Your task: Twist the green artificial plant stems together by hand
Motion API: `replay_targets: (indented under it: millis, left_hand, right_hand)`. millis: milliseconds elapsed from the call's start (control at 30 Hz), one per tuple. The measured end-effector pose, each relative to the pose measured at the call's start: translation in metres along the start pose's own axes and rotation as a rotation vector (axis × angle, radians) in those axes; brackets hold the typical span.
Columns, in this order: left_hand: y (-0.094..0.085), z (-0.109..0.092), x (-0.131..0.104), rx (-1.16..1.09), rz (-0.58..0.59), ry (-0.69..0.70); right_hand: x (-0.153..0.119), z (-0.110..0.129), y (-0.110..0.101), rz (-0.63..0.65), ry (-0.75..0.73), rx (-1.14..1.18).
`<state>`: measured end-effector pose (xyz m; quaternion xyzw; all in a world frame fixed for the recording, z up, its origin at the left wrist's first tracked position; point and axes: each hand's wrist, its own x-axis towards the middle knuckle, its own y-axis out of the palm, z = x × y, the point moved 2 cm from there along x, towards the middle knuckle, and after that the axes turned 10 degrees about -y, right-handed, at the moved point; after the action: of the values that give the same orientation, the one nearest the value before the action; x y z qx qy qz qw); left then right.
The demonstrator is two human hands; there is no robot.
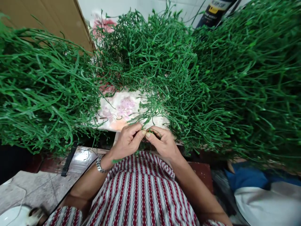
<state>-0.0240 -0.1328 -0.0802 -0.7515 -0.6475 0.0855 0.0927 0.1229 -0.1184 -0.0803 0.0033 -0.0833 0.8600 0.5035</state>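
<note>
My left hand point(128, 139) and my right hand point(163, 142) meet at the bottom centre, fingertips pinched together on a thin green plastic stem point(147, 123). The stem branches upward into several fine sprigs over a floral cloth point(122, 110). A metal watch point(100, 164) sits on my left wrist. Big heaps of the same green stems point(223, 78) surround the hands on the left, back and right. My lap in red-and-white striped fabric point(141, 191) lies just below the hands.
A brown cardboard box point(47, 18) stands at the back left. A dark container with a yellow label point(215, 11) is at the back right. Blue and white cloth point(258, 188) lies at the lower right; a white dish point(14, 216) at the lower left.
</note>
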Motion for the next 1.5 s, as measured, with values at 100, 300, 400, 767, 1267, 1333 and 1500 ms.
replay_targets:
  millis: [100, 300, 400, 767, 1267, 1333, 1500]
  left_hand:
    - [0.001, -0.001, -0.001, -0.020, 0.006, 0.010]
    - [0.003, 0.010, -0.005, -0.454, 0.236, -0.220]
    - [0.002, 0.011, -0.008, -0.559, 0.277, -0.280]
    - [-0.005, 0.005, 0.001, -0.730, 0.290, -0.146]
    - [0.001, 0.001, 0.007, -0.205, -0.168, 0.019]
    - [0.003, 0.001, 0.007, -0.208, -0.159, 0.011]
    - [0.006, 0.008, 0.005, -0.414, -0.154, -0.103]
  right_hand:
    - [-0.003, -0.003, 0.003, -0.037, 0.023, 0.057]
    - [0.002, 0.003, 0.007, 0.151, 0.051, 0.414]
    - [0.003, 0.000, 0.007, 0.202, 0.126, 0.537]
    - [-0.003, 0.016, -0.009, 0.198, -0.124, 0.433]
    - [0.002, -0.002, 0.009, -0.035, -0.030, -0.221]
    - [0.003, -0.004, 0.011, -0.057, -0.022, -0.269]
    - [0.001, -0.007, 0.013, 0.002, -0.048, -0.226]
